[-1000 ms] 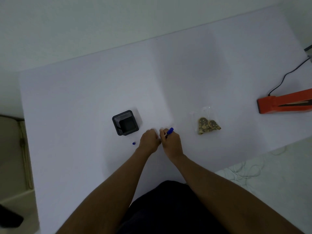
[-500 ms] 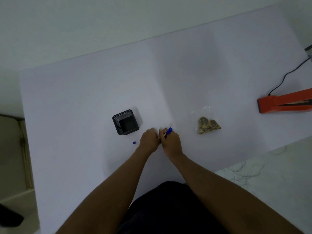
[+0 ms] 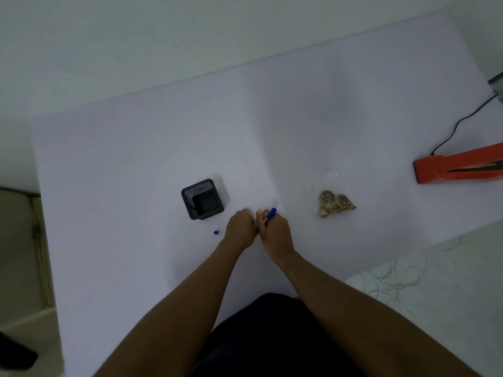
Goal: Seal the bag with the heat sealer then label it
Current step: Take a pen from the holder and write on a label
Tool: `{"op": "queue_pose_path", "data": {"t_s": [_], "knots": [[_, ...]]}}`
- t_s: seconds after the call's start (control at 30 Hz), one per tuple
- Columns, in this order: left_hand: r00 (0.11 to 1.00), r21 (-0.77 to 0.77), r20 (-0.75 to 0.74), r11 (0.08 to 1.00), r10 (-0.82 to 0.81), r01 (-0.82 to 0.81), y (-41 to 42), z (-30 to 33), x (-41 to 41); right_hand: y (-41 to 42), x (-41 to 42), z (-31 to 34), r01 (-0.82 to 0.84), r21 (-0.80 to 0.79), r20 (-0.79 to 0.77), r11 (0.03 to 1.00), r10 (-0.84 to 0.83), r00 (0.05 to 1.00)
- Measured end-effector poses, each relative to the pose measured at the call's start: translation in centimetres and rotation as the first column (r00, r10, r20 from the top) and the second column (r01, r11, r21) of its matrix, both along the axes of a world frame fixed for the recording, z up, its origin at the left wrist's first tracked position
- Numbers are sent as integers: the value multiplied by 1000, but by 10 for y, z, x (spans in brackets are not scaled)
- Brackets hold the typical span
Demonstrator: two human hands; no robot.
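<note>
A clear plastic bag [image 3: 334,197] with brown cookies inside lies on the white table [image 3: 136,159], right of my hands. The orange heat sealer [image 3: 457,167] sits at the far right edge with a black cord running back. My right hand [image 3: 275,232] grips a blue pen [image 3: 270,215], tip down near the table. My left hand [image 3: 241,229] rests beside it with fingers curled down against the table; whatever lies under them is hidden. The blue pen cap [image 3: 216,232] lies to the left of my left hand.
A black mesh pen holder [image 3: 202,199] stands just left of my hands. A white quilted mattress [image 3: 424,289] borders the table's near right side. A beige cabinet [image 3: 19,254] stands beyond the table's left edge.
</note>
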State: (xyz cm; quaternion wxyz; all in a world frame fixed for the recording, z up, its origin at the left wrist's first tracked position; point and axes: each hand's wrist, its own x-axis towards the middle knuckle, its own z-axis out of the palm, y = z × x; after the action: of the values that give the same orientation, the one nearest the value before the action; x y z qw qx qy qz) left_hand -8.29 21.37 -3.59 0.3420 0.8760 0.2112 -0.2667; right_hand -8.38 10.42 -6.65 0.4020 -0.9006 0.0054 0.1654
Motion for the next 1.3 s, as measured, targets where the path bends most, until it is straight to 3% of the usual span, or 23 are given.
{"op": "queue_pose_path", "data": {"t_s": [1.1,1.3], "knots": [[1000,-32,-11,999,-14,14,1,-13,-2,-5,5,4,78,-20,-19,997,-78,997],[1000,-6,-5,1000,-24,24,0,-13,0,-5,2,-1,-36,-18,-11,999,36,999]]}}
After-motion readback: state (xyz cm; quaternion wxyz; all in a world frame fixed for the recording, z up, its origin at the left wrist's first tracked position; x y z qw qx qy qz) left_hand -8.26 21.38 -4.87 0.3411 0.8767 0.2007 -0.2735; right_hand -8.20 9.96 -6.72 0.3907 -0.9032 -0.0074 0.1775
